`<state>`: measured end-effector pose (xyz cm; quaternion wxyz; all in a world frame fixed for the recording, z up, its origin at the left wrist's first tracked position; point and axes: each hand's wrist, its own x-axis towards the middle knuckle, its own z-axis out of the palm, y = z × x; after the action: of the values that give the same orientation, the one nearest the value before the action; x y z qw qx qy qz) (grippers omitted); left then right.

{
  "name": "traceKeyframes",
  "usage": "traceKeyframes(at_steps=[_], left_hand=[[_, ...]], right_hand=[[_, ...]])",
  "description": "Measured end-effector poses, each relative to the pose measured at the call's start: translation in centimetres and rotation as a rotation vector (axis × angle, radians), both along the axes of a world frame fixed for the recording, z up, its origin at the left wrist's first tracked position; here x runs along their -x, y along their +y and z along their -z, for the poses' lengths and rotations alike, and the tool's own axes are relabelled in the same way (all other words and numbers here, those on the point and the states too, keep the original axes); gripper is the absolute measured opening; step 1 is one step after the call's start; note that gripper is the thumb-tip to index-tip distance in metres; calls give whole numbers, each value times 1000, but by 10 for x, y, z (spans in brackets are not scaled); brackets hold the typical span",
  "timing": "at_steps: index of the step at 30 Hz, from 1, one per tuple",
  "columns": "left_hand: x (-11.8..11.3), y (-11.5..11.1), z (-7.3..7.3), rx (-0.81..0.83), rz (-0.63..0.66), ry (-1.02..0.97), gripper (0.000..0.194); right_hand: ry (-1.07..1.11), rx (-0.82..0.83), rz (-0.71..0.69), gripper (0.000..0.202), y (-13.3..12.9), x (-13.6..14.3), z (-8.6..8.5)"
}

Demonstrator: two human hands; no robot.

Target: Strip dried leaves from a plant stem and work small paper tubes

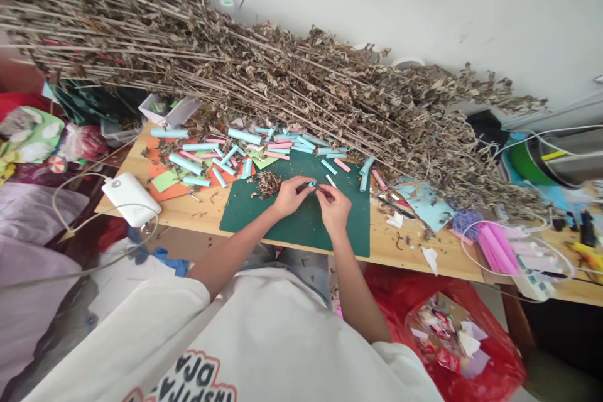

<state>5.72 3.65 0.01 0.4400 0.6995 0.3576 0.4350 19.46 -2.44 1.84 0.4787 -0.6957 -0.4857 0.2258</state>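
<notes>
Above a dark green mat, my left hand is closed around a small blue paper tube, its open end facing up toward me. Just to the right, my right hand has its fingers pinched together close to the tube's end; whatever they hold is too small to make out. A heap of crumbled dry leaves lies on the mat left of my hands. Beyond them, many rolled blue tubes and pink tubes are scattered about.
A large bundle of dried stalks spans the back of the wooden table. At the left edge sits a white power bank with a cable. Purple yarn and pink paper lie right. A red bag of scraps stands below.
</notes>
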Motion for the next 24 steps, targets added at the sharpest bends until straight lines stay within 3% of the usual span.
traceKeyframes(at_steps=[8,20,24], left_hand=[[-1,1,3,-31,-12,34,20],[-1,0,3,9,16,11,18],[-2,0,3,26,-15,1,19]], right_hand=[[59,18,-75,24,2,3,-3],[249,17,-19,24,5,2,-1],[273,-26,85,25,4,-2,-3]])
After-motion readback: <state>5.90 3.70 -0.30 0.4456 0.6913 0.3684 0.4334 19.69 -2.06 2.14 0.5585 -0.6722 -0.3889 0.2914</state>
